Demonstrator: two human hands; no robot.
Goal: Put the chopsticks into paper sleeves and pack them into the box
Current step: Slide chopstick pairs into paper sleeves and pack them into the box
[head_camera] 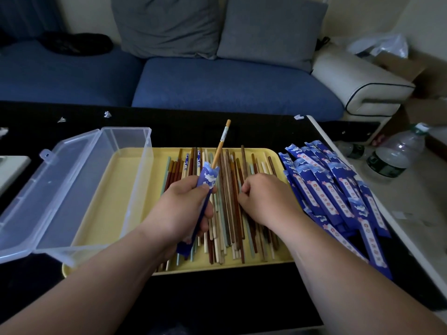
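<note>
You are at the sleeving step. Your left hand (186,204) grips a blue paper sleeve (206,180) with one chopstick (221,143) standing out of its mouth. Your right hand (261,199) curls its fingers (244,189) onto the loose chopsticks (229,213) in the yellow tray (125,180); whether they pinch one, I cannot tell. Next you need a matching second stick, slid in beside the first. The clear box (79,189), lid open, seems to hold nothing yet. Spare sleeves (331,189) lie on the table (217,293).

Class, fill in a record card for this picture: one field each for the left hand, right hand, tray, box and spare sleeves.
Left hand: grips a blue paper sleeve with one chopstick sticking out.
Right hand: on the loose chopsticks, fingers curled; grip unclear.
Tray: yellow, holds the loose chopsticks.
Box: clear, lid open, on the tray's left side, nothing seen inside.
Spare sleeves: heaped on the table, right of the tray.
</note>
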